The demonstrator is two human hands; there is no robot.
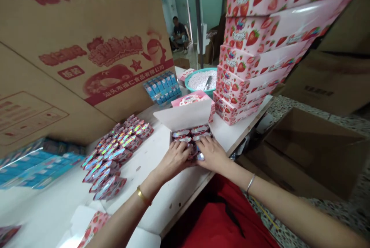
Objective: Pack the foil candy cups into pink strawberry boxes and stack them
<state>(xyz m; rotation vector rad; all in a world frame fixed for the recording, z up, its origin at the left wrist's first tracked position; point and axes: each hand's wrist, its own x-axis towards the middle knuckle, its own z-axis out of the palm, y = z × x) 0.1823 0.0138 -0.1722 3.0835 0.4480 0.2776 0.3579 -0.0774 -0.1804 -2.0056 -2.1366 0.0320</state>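
A small strawberry-print box stands with its white lid raised away from me. Inside it, shiny foil packets are packed in two columns. My left hand reaches into the near left part, its fingers curled over packets there. Beside it, my right hand is closed around packets at the near right, thumb low and fingers over the top. The packets under both palms are partly hidden. To the left, rows of similar foil packets lie on the white table.
A tall stack of pink strawberry boxes rises at the right. Behind are a teal basin of white pieces and blue wrapped packs. Large cartons wall the left. An open carton sits right; a person sits far back.
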